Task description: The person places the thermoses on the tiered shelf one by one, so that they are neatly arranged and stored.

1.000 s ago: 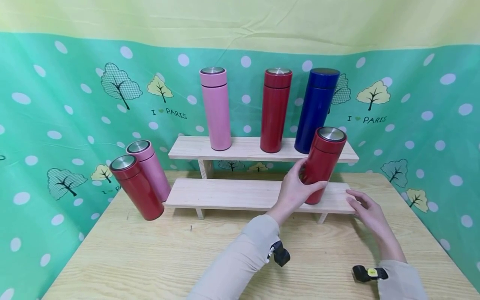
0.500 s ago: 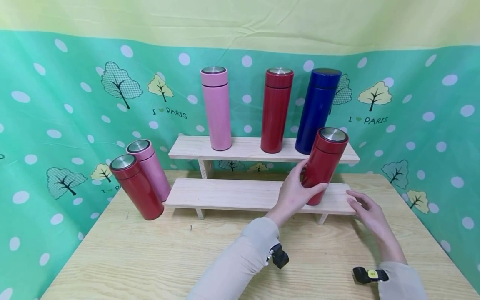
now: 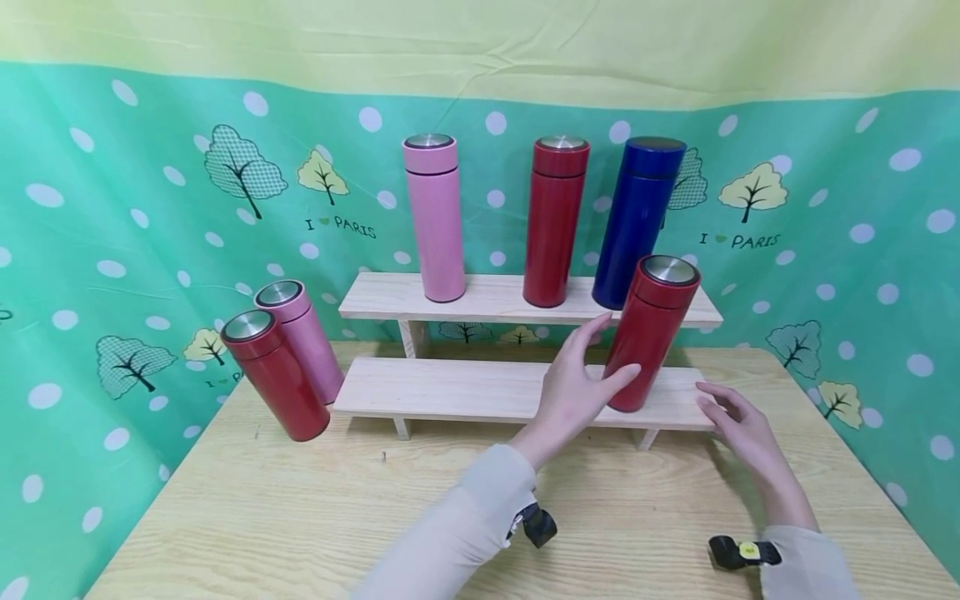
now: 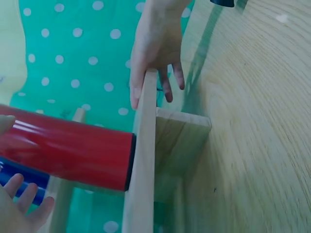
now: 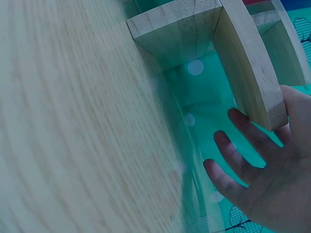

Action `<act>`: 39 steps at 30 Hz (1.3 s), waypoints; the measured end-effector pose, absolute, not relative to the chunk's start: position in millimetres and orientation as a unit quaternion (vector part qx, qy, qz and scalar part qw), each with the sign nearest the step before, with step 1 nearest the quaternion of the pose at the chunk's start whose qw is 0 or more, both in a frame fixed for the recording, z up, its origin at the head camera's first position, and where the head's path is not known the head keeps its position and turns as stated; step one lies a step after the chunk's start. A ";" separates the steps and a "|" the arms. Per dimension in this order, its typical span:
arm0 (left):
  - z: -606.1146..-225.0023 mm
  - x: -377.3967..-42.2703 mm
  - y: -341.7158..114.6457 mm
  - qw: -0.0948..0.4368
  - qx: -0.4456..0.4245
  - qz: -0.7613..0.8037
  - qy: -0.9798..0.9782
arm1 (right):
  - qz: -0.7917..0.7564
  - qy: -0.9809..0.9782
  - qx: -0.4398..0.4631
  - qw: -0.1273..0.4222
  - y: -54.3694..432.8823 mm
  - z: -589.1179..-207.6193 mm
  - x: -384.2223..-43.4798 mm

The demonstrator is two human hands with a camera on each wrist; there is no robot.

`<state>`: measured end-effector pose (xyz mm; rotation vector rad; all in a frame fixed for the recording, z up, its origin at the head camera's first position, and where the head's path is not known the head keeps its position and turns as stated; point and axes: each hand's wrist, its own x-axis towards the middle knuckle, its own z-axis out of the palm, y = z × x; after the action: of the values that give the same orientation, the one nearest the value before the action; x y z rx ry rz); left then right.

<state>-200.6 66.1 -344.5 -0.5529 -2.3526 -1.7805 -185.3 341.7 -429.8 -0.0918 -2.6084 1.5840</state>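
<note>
A red thermos flask point(image 3: 651, 333) stands upright near the right end of the lower wooden shelf point(image 3: 450, 387). Just left of it is my left hand point(image 3: 570, 396), its fingers spread and loosened around the flask's side; the thumb point(image 4: 5, 124) lies in front of the flask, and whether it still touches cannot be told. My right hand point(image 3: 742, 425) holds the right end of that shelf, one digit on the top side and others below, as the left wrist view shows. In the right wrist view several fingers point(image 5: 233, 155) extend beneath the board.
On the upper shelf point(image 3: 495, 298) stand a pink flask point(image 3: 435, 221), another red flask point(image 3: 557, 225) and a blue flask point(image 3: 637, 221). Left of the shelves, a red flask point(image 3: 281, 379) and a pink flask point(image 3: 307, 342) stand on the table point(image 3: 300, 517). A green dotted curtain point(image 3: 90, 250) surrounds the table.
My left hand has loosened its grip on the red flask and drawn back slightly to the left. The flask stays on the lower shelf; my right hand keeps its place.
</note>
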 end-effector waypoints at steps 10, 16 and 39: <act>-339.0 -178.7 35.4 0.119 -0.236 -0.585 -0.767 | 0.524 -0.850 -0.030 0.045 340.5 -428.2 -184.4; -342.5 -173.2 8.8 0.153 -0.238 -0.580 -0.764 | 0.518 -0.854 -0.031 0.043 340.0 -427.4 -185.8; -368.2 -148.1 -110.8 0.196 -0.139 -0.570 -0.785 | 0.494 -0.868 -0.029 0.047 341.4 -431.1 -184.1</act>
<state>-148.1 -110.8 -368.2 -0.3906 -2.2006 -1.5976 -184.1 341.4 -431.1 -0.0889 -2.6476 1.5068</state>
